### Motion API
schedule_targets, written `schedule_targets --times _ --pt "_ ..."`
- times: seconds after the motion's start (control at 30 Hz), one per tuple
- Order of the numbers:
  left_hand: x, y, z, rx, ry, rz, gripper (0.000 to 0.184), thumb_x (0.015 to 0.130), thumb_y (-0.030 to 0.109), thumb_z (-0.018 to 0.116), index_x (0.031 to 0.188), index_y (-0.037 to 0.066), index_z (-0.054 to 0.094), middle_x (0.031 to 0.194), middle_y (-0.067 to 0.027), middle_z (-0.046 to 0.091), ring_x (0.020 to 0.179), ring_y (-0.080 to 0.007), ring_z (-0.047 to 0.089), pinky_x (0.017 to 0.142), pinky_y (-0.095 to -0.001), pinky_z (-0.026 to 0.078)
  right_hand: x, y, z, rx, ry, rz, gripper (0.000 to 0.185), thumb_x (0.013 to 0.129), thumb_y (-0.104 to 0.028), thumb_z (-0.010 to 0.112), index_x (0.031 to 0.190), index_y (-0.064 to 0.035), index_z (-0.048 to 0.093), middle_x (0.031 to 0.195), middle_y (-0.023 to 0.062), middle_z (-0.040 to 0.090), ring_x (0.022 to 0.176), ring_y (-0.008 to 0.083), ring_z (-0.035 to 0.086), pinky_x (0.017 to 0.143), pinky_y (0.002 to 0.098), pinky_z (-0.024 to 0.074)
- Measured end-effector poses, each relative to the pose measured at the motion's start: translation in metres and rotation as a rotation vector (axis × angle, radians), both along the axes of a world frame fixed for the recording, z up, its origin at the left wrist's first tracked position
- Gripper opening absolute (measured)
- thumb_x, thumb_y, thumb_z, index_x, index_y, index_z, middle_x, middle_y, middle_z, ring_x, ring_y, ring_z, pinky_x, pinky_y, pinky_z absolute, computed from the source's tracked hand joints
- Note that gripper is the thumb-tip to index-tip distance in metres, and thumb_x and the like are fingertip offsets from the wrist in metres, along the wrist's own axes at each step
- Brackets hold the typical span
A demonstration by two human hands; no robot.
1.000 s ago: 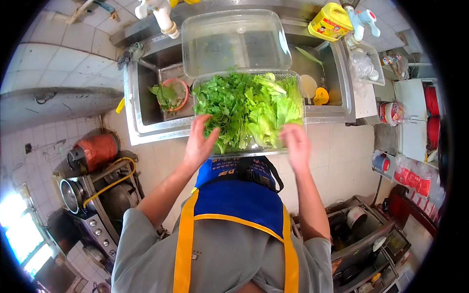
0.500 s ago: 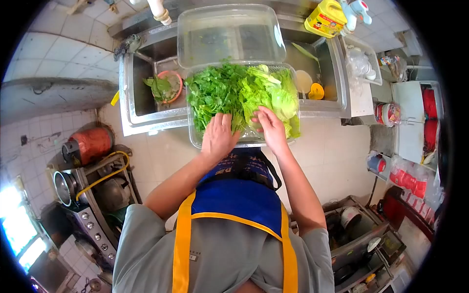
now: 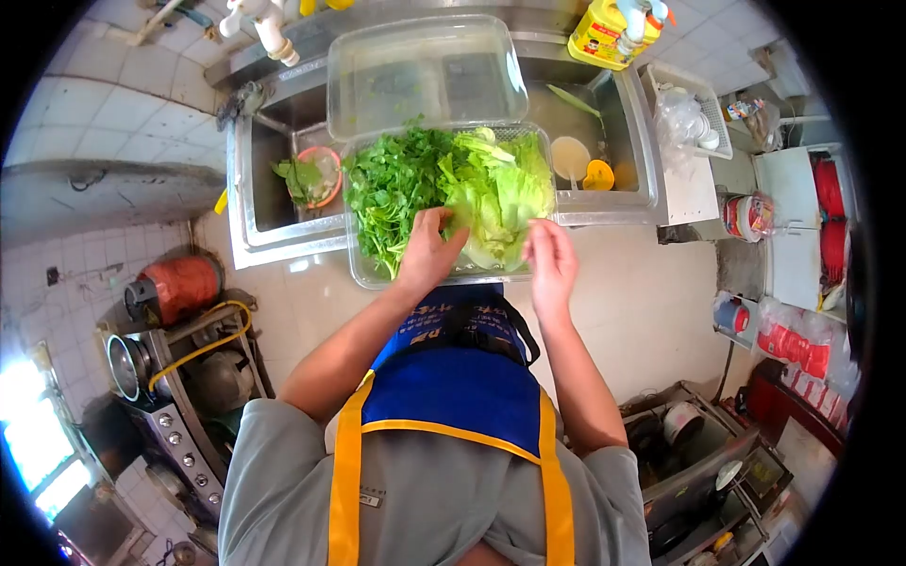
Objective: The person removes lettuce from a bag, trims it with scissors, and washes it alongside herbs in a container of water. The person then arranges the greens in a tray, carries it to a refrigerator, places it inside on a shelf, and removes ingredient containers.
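A clear plastic tub holds dark green coriander-like herbs on its left side and pale green lettuce on its right. My left hand reaches over the near rim where the two greens meet, its thumb and fingers apart against the lettuce edge. At the tub's near right corner, my right hand has its fingers drawn together with the thumb at the outer edge of the lettuce. Part of the leaves is hidden beneath my left hand.
The tub rests on the front edge of a steel double sink. Behind it stands another clear container. A pink basket with leaves is in the left basin, a yellow scoop in the right. A yellow jug stands behind.
My left hand has shifted right to the lettuce edge. My right hand has moved from over the lettuce to its outer right edge, its fingers drawing together. The view has shifted slightly.
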State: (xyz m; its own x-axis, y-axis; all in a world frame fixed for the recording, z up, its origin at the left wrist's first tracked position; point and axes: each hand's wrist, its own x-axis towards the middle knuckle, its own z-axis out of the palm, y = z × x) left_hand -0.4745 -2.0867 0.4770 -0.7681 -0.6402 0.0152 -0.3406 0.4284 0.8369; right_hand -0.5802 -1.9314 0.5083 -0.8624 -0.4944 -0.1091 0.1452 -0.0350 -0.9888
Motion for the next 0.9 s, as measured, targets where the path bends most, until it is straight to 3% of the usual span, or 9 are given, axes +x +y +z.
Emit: schedule_targets --times 0.03,0.17,0.27,0.4,0.53,0.63,0.73,0.77,0.9 --pt "0.001 0.001 -0.004 0.111 -0.096 -0.043 0.049 0.084 0.023 0.061 0.12 -0.006 0.046 0.118 -0.0202 0.049 0.103 -0.0284 0.054 0.084 -0.033 0.046 -0.003 0.006 0.0 0.023 0.169 -0.098 0.018 0.093 -0.013 0.052 0.107 -0.0023 0.059 0.085 0.0025 0.058 0.076 0.0092 0.055 0.065 0.0202 0.0435" --pt "-0.004 0.014 -0.014 0.017 -0.015 -0.119 0.053 0.084 0.023 0.061 0.125 -0.006 0.042 0.119 -0.0224 0.05 0.107 -0.0334 0.052 0.091 -0.0363 0.043 -0.012 0.021 -0.007 0.174 0.495 -0.248 0.016 0.091 -0.007 0.054 0.105 -0.0022 0.059 0.086 0.0024 0.058 0.079 0.0089 0.054 0.072 0.0222 0.0456" --pt "0.003 0.018 -0.017 -0.082 0.009 -0.162 0.053 0.084 0.021 0.06 0.126 -0.006 0.042 0.118 -0.0236 0.051 0.109 -0.0351 0.051 0.094 -0.0378 0.041 0.015 0.007 -0.001 0.095 0.461 0.061 0.017 0.091 -0.009 0.054 0.106 -0.0022 0.058 0.091 0.0047 0.061 0.079 0.0111 0.057 0.071 0.0243 0.0467" --pt "0.052 0.0 -0.005 -0.149 0.134 0.079 0.026 0.075 0.001 0.063 0.099 -0.001 0.054 0.109 -0.02 0.053 0.103 -0.0353 0.052 0.09 -0.0412 0.042 0.039 -0.039 -0.013 0.153 -0.074 0.504 0.025 0.092 -0.019 0.051 0.109 -0.0016 0.058 0.098 0.0119 0.064 0.08 0.0215 0.064 0.071 0.0292 0.0492" --pt "0.084 -0.024 -0.011 -0.213 -0.039 0.334 0.055 0.076 0.011 0.067 0.122 -0.006 0.042 0.119 -0.0252 0.045 0.111 -0.0378 0.045 0.096 -0.0417 0.038 0.044 -0.077 -0.048 0.507 0.124 0.611 0.038 0.09 -0.027 0.05 0.113 0.0033 0.054 0.102 0.022 0.061 0.089 0.0366 0.06 0.08 0.0373 0.0476" --pt "0.073 -0.023 -0.014 -0.116 -0.093 0.315 0.069 0.076 0.017 0.068 0.129 -0.01 0.033 0.126 -0.0281 0.04 0.116 -0.0386 0.043 0.099 -0.0417 0.036 0.047 -0.082 -0.051 0.61 0.403 0.446 0.049 0.088 -0.028 0.051 0.12 0.0087 0.046 0.111 0.0287 0.055 0.105 0.0406 0.052 0.091 0.0421 0.0409" --pt "0.047 -0.024 -0.006 0.259 -0.104 0.477 0.071 0.077 0.019 0.067 0.13 -0.012 0.032 0.13 -0.029 0.038 0.12 -0.0386 0.04 0.101 -0.0409 0.033 0.052 -0.09 -0.046 0.571 0.422 0.324 0.05 0.087 -0.027 0.052 0.121 0.009 0.044 0.113 0.0284 0.053 0.108 0.0398 0.05 0.093 0.0418 0.0395" --pt "0.045 -0.028 -0.026 0.3 -0.063 0.525 0.068 0.078 0.018 0.067 0.13 -0.008 0.032 0.126 -0.0259 0.043 0.116 -0.034 0.046 0.096 -0.0391 0.039 0.047 -0.091 -0.038 0.61 0.203 0.425 0.06 0.088 -0.03 0.053 0.13 0.0093 0.037 0.129 0.0296 0.044 0.122 0.0371 0.042 0.101 0.0368 0.0333" --pt "0.032 -0.031 -0.002 0.835 0.233 0.647 0.062 0.08 0.014 0.066 0.129 -0.001 0.031 0.117 -0.0166 0.05 0.101 -0.0226 0.055 0.078 -0.033 0.049 0.043 -0.104 -0.027 0.355 -0.197 0.266 0.055 0.087 -0.028 0.057 0.127 0.0071 0.043 0.122 0.0208 0.052 0.112 0.0257 0.051 0.092 0.0324 0.04"
